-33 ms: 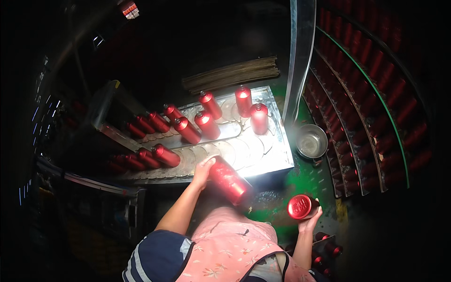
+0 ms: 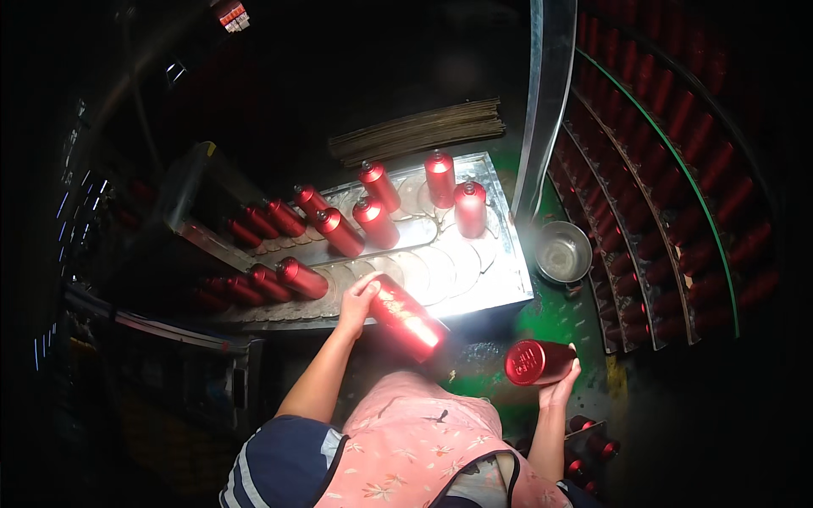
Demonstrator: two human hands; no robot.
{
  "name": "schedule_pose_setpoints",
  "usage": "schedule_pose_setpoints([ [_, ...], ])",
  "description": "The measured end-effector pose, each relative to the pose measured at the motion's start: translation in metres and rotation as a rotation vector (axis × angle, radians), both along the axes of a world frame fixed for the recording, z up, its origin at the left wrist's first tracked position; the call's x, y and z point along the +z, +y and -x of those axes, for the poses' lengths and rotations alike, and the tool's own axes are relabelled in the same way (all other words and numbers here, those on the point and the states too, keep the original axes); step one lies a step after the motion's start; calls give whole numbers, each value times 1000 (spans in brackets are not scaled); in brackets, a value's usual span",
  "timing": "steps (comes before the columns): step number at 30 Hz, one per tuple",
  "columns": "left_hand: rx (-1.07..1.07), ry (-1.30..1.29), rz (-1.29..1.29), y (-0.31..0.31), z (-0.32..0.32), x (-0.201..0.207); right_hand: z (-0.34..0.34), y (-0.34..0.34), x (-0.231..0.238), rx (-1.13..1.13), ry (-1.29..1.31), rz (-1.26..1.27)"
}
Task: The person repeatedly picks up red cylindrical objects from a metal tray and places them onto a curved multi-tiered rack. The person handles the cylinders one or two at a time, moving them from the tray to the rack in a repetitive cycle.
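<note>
Red bottle, gripped near its neck in my neighbour's left hand, before the plated track; second red bottle, clamped in the right hand. Work judged midway: other bottles stand along the track, these two not. Writing: raised characters on the second's base, no legible brand.

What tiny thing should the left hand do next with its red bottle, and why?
Maybe the left hand should turn the red bottle a little. Bright light glints on the side facing up, but the underside is hidden. The hand grips just one end, so most of the bottle is uncovered.
</note>
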State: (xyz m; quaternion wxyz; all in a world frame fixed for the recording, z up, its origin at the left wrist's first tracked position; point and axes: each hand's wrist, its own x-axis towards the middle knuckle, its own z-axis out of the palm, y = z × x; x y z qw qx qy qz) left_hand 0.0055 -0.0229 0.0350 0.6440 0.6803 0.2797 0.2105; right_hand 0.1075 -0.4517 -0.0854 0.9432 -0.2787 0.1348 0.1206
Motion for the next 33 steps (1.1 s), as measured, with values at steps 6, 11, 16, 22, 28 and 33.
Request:
schedule_pose_setpoints([
  [6,121,118,-934,68,114,16,55,210,91,184,-767,960],
  [11,42,23,-1013,85,74,-22,43,326,94,101,-1100,1377],
  [16,-89,135,-882,89,74,-51,35,364,75,207,-996,1614],
  [22,38,-36,-810,221,92,31,18,369,122,0,-1075,1596],
  [28,145,144,-779,389,19,-9,-19,470,137,549,-1080,1406],
  [33,77,228,-632,434,-12,-66,-34,508,112,972,-1061,1256],
])
